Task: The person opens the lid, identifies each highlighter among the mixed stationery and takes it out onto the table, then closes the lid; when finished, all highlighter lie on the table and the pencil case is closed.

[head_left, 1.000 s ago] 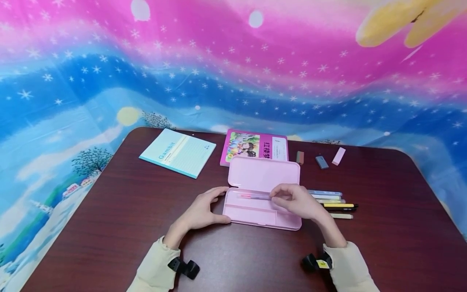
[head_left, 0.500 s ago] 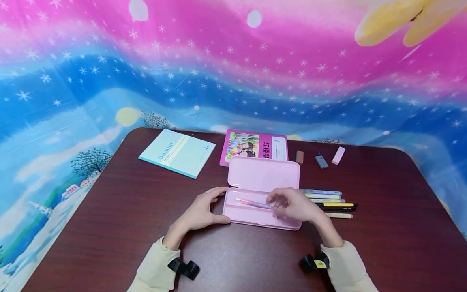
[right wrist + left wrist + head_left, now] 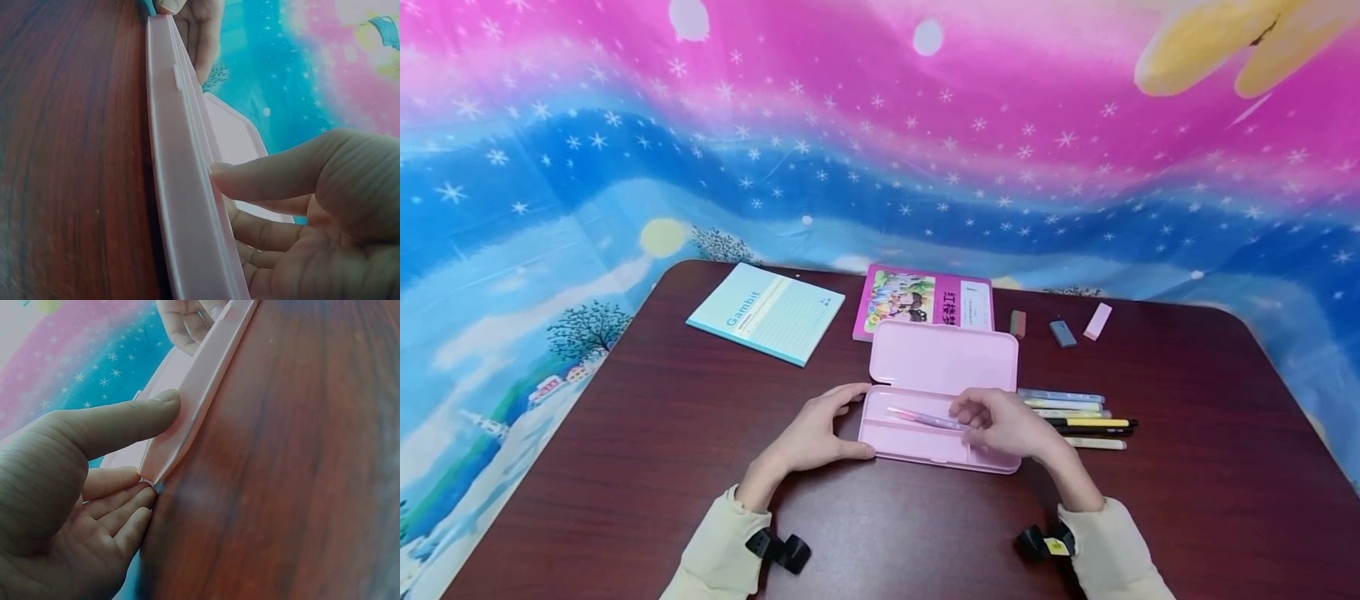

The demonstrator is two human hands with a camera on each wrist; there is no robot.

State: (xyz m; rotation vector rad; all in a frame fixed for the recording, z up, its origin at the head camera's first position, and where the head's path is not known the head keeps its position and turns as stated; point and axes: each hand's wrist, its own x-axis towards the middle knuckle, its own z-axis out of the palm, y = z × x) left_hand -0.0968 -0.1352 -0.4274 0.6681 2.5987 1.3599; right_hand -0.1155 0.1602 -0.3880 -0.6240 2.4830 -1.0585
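Observation:
A pink pencil case [image 3: 917, 452] lies open on the table with its lid [image 3: 943, 354] folded back. My left hand [image 3: 812, 429] holds its left end, fingers at the back corner; in the left wrist view the thumb [image 3: 147, 415] presses the front wall. A slim clear pen [image 3: 921, 417] with a pinkish tip slants across the long rear compartment. Its right end runs in between the thumb and curled fingers of my right hand [image 3: 1003, 421], which is over the case's right half. In the right wrist view the right thumb [image 3: 250, 178] is at the front rim; the pen is hidden there.
Several pens and markers [image 3: 1090, 425] lie right of the case, partly behind the right hand. Behind it are a pink picture book [image 3: 925, 292], a brown-green eraser [image 3: 1017, 323], a grey eraser [image 3: 1062, 333] and a pink one [image 3: 1097, 321]. A light-blue notebook [image 3: 767, 312] lies back left.
The pen has turned from lying level to a slant, its right end nearer the front. My right hand has shifted slightly left and forward to the near side; the left hand stays put.

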